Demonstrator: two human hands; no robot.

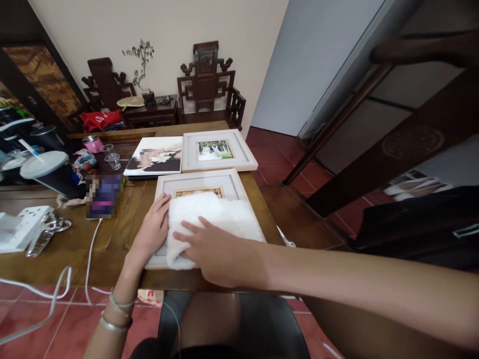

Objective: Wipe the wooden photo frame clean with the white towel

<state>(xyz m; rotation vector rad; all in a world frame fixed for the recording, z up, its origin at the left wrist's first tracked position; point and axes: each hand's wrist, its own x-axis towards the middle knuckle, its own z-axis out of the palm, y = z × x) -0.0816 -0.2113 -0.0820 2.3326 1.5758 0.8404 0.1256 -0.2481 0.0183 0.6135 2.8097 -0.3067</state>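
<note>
A picture frame with a pale wooden border (198,175) lies flat at the table's near edge. Spread over most of it is a white fluffy cloth (220,212), which hides all but the top of the ornate inner picture. My right hand (209,247) presses down on the cloth with fingers apart. Along the frame's left side rests my left hand (153,224), its fingers stretched out on the border beside the cloth. Behind this frame, a second picture frame (190,167) shows a small outdoor photo. To its left is a photo album (149,167) with a printed cover.
On the left of the wooden table (123,234) are a lidded cup (56,174), a phone (105,197) on a white cable (90,254), a power strip (30,224) and a clear hair claw (47,232). Carved chairs (206,80) stand by the wall.
</note>
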